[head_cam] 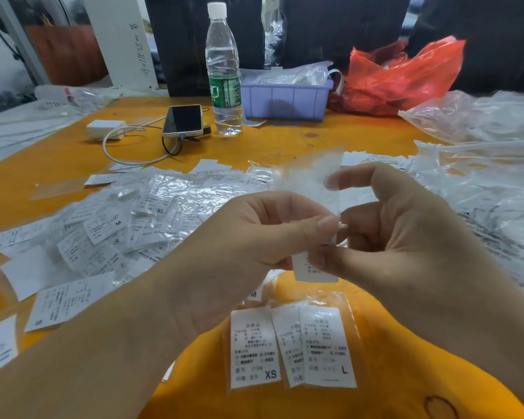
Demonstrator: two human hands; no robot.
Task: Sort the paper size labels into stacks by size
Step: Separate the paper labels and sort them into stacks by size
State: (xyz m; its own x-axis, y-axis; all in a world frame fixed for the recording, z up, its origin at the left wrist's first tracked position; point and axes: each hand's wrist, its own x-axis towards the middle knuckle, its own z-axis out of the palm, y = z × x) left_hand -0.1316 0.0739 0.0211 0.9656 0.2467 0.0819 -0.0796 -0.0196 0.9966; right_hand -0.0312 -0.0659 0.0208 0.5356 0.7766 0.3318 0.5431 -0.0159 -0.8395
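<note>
While both hands are pinching upright label (pixel 313 269) together, left hand (pixel 254 234) and right hand (pixel 406 237) are hovering directly above XS stack (pixel 253 346) and L stack (pixel 327 346) on counter (pixel 58 158).

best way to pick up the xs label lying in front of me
Take the XS label by its clear sleeve margin at the left long edge, coming from the left. It lies flat on the orange surface, and the neighbouring label overlapped by the L label crowds its right edge, so the left edge is free.
</note>
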